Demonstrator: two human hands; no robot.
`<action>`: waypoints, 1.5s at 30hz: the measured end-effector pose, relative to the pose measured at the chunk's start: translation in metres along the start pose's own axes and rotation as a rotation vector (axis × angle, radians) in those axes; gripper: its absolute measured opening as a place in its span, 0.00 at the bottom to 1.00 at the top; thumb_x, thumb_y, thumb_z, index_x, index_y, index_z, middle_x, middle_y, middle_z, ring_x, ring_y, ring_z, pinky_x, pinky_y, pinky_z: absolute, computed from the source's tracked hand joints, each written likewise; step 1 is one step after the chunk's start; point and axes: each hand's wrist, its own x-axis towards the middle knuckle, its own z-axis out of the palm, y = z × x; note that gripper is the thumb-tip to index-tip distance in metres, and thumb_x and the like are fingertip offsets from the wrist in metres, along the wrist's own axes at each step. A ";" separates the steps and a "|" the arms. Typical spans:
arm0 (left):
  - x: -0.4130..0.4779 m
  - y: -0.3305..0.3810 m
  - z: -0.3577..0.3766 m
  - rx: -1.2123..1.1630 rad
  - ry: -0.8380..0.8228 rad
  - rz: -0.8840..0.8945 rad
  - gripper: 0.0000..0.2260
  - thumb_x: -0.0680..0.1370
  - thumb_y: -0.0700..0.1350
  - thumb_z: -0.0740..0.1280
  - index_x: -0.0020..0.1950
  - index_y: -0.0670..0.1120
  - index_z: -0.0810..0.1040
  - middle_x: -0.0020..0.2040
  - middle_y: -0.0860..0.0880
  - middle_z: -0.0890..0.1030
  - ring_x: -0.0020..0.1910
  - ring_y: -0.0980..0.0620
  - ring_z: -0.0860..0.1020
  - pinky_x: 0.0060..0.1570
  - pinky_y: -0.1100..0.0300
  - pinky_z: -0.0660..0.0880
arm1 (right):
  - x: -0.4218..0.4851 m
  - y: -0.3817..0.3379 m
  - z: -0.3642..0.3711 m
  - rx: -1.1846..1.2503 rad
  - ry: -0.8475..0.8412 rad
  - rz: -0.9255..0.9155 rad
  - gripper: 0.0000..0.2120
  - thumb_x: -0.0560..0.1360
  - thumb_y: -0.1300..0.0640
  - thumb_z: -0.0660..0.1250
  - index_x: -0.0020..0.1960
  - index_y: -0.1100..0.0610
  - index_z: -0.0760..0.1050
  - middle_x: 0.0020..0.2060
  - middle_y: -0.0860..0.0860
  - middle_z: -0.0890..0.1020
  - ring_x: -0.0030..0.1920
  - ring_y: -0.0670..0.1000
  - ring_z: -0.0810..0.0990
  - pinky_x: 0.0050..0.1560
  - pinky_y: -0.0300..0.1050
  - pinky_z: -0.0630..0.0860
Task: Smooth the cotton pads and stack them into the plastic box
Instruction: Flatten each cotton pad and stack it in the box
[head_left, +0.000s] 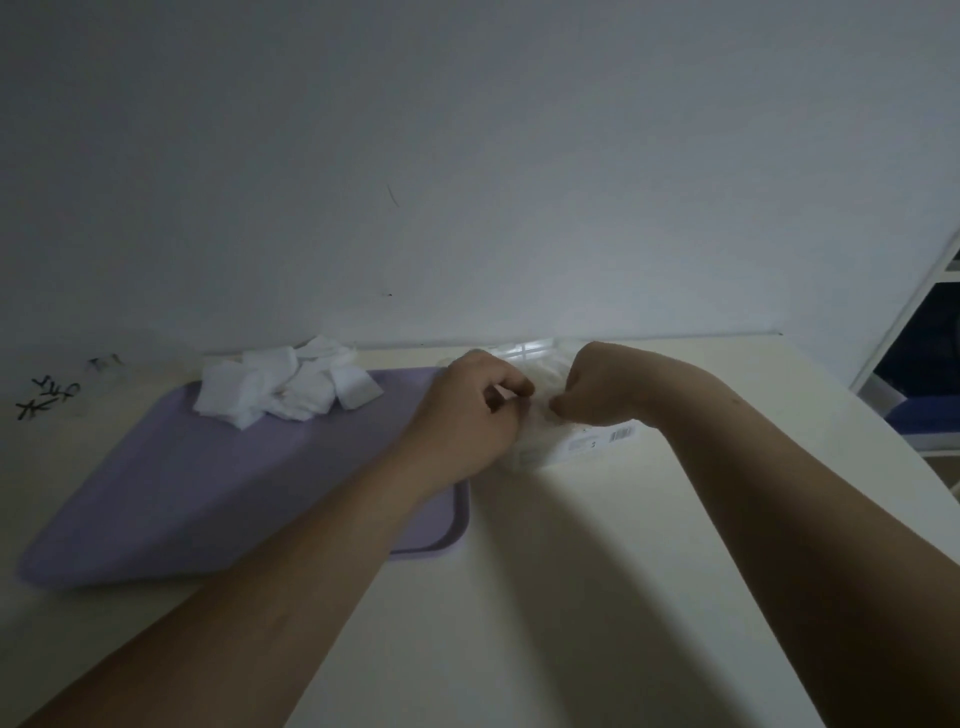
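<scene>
Crumpled white cotton pads (291, 387), smooth lilac tray (208, 483)

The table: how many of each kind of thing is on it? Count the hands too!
purple tray: 1
clear plastic box: 1
pile of white cotton pads: 1 (the pads in it are too jumbled to count one by one)
hands: 2, the left hand and the right hand
Total: 5

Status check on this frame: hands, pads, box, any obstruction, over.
Left hand and right hand both curled, apparently pinching a cotton pad over the plastic box. Loose pads piled on purple tray's far end. Nothing blocking.
</scene>
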 end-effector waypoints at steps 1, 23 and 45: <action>-0.001 -0.003 -0.002 0.022 0.074 -0.006 0.06 0.74 0.42 0.74 0.44 0.55 0.84 0.47 0.56 0.78 0.40 0.59 0.77 0.43 0.67 0.73 | 0.000 0.001 0.000 -0.002 0.027 -0.003 0.13 0.73 0.48 0.73 0.40 0.57 0.77 0.37 0.52 0.81 0.38 0.52 0.80 0.39 0.44 0.74; -0.022 -0.095 -0.168 0.304 0.289 -0.357 0.13 0.76 0.37 0.68 0.57 0.48 0.84 0.61 0.46 0.78 0.54 0.45 0.81 0.58 0.58 0.76 | 0.033 -0.169 0.067 0.399 0.244 -0.361 0.15 0.80 0.54 0.66 0.65 0.55 0.81 0.62 0.51 0.85 0.58 0.52 0.82 0.55 0.37 0.69; -0.003 -0.173 -0.219 0.147 -0.046 -0.518 0.25 0.73 0.42 0.72 0.68 0.59 0.79 0.63 0.60 0.78 0.60 0.60 0.76 0.38 0.82 0.67 | 0.182 -0.256 0.103 0.546 -0.015 -0.122 0.13 0.73 0.63 0.72 0.57 0.63 0.82 0.44 0.57 0.80 0.46 0.60 0.84 0.43 0.51 0.82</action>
